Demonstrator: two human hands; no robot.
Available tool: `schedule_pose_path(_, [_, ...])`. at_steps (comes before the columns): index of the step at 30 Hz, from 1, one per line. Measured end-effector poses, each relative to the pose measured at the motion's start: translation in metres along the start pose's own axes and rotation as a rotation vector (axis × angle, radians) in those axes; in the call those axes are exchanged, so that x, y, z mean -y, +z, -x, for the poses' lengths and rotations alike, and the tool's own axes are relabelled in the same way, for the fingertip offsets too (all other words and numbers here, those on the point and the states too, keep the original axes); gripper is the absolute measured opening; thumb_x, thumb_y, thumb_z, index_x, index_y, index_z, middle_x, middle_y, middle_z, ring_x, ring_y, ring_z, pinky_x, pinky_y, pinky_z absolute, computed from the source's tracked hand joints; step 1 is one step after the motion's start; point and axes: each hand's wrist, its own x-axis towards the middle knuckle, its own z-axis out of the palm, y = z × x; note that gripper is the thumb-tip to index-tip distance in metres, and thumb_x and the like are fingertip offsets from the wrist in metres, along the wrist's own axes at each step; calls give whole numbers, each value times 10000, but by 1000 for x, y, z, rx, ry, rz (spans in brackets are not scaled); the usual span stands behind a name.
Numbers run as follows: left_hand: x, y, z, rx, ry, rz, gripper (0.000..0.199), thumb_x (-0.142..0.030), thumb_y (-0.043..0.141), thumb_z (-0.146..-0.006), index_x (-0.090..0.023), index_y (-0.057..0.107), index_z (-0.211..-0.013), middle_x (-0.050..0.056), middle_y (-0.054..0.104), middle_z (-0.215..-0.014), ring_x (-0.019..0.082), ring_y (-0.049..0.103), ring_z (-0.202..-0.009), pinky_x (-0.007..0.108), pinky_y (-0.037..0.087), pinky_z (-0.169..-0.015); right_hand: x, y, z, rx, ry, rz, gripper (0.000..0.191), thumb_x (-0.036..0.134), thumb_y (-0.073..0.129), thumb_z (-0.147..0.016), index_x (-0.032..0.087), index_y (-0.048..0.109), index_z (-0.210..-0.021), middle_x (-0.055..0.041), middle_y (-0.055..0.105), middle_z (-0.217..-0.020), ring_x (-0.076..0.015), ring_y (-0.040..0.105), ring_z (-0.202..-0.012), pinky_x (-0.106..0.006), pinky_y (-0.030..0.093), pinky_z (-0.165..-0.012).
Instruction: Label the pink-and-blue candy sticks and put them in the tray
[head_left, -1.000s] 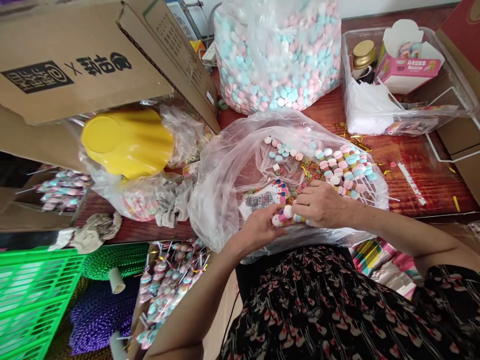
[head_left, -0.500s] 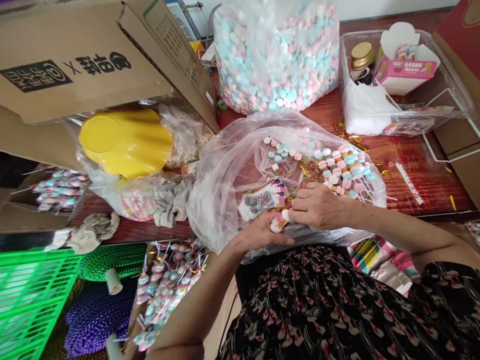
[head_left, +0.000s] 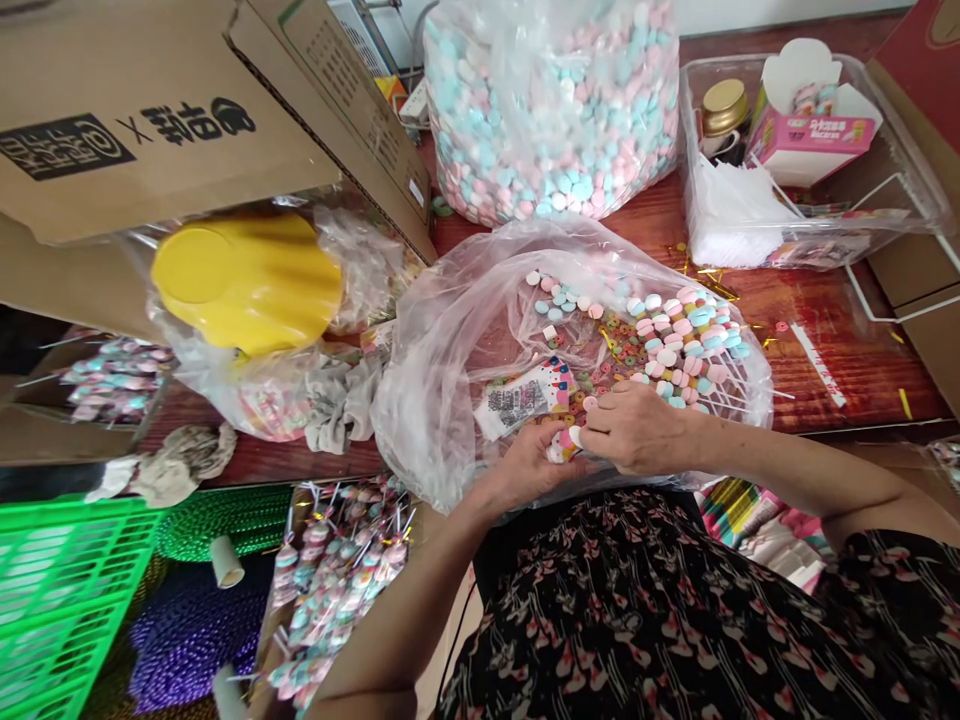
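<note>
My left hand [head_left: 529, 465] is closed around a small stack of candies [head_left: 559, 447] in white, pink and yellow. Touching the right end of that stack, my right hand [head_left: 637, 430] has its fingers pinched at a white round candy [head_left: 576, 437]. Both hands are over the near edge of a clear plastic bag [head_left: 427, 400] spread on the table. Inside the bag lie a printed white packet [head_left: 517, 402], small ring candies [head_left: 619, 340] and a pile of pink, blue and white candies on sticks [head_left: 675, 350]. My fingers partly hide the stack.
A big bag of pastel candies [head_left: 555, 120] stands behind. At the back right is a clear tub [head_left: 885, 235]. Left are a cardboard box [head_left: 285, 150] and a yellow bowl [head_left: 247, 280]. Wrapped candy sticks [head_left: 337, 590] and a green basket [head_left: 67, 600] sit below table level.
My right hand has shifted slightly down, its fingers now raised a little on the candy stack. My left hand has tilted slightly around the stack.
</note>
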Motion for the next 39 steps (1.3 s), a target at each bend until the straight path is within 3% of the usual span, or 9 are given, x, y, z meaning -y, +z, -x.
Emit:
schedule_pose_path(4, [-1, 3, 0, 34, -9, -18, 361, -463, 783, -707, -152, 649, -832, -26, 583, -764, 135, 492, -724, 233, 412, -671, -3, 4, -3, 68, -52, -76, 163, 248, 528, -929, 172, 628, -825, -31, 667, -761, -150, 510, -686, -320, 214, -614])
schedule_pose_path(9, [12, 3, 3, -153, -82, 66, 369, -449, 791, -711, -146, 660, -876, -7, 633, -778, 142, 532, -709, 249, 439, -684, -10, -6, -6, 119, 45, -68, 171, 208, 496, -930, 164, 631, -836, -35, 678, -778, -145, 522, -690, -321, 221, -621])
schedule_pose_path(11, [15, 1, 4, -157, -92, 57, 392, -464, 788, -723, -150, 670, -927, 0, 660, -806, 149, 555, -721, 254, 449, -691, -12, -10, -7, 166, 83, -58, 198, 202, 474, -938, 152, 616, -810, -41, 675, -762, -140, 517, -656, -322, 205, -607])
schedule_pose_path(19, [16, -2, 11, -160, -38, -282, 406, -507, 741, -773, -173, 665, -991, 6, 678, -833, 158, 569, -723, 249, 440, -658, -16, -17, -12, 391, 147, -51, 176, 146, 442, -959, 135, 602, -886, -59, 687, -816, -141, 538, -644, -313, 181, -578])
schedule_pose_path(26, [16, 0, 8, -129, -41, -99, 394, -524, 729, -774, -162, 662, -917, 1, 624, -803, 143, 526, -712, 240, 432, -660, -10, -12, -10, 297, 69, -60, 189, 132, 424, -964, 133, 592, -877, -75, 685, -828, -148, 552, -682, -310, 234, -611])
schedule_pose_path(30, [12, 0, 7, -71, -64, -6, 376, -505, 733, -771, -158, 639, -880, -6, 582, -798, 142, 500, -728, 241, 415, -657, -10, -9, -10, 285, 105, -73, 194, 149, 426, -957, 135, 591, -856, -72, 680, -805, -140, 528, -652, -305, 222, -597])
schedule_pose_path(33, [7, -3, 8, 51, -94, 31, 342, -468, 751, -750, -166, 596, -789, -29, 524, -727, 126, 459, -680, 229, 381, -606, -16, -7, -11, 312, 105, -120, 205, 160, 410, -963, 137, 596, -881, -59, 674, -788, -124, 488, -618, -300, 208, -586])
schedule_pose_path(36, [5, -6, 9, 222, -229, 212, 379, -477, 771, -716, -182, 535, -752, -66, 434, -604, 99, 406, -544, 218, 337, -494, -20, -5, -12, 344, 63, -161, 162, 138, 439, -930, 145, 598, -901, -48, 678, -817, -115, 469, -609, -303, 192, -577])
schedule_pose_path(39, [4, -8, 9, 257, -312, 382, 417, -496, 779, -699, -194, 500, -771, -82, 434, -586, 83, 399, -478, 212, 338, -445, -17, -6, -12, 340, 56, -143, 148, 132, 449, -910, 142, 593, -875, -55, 677, -813, -124, 488, -625, -308, 198, -578])
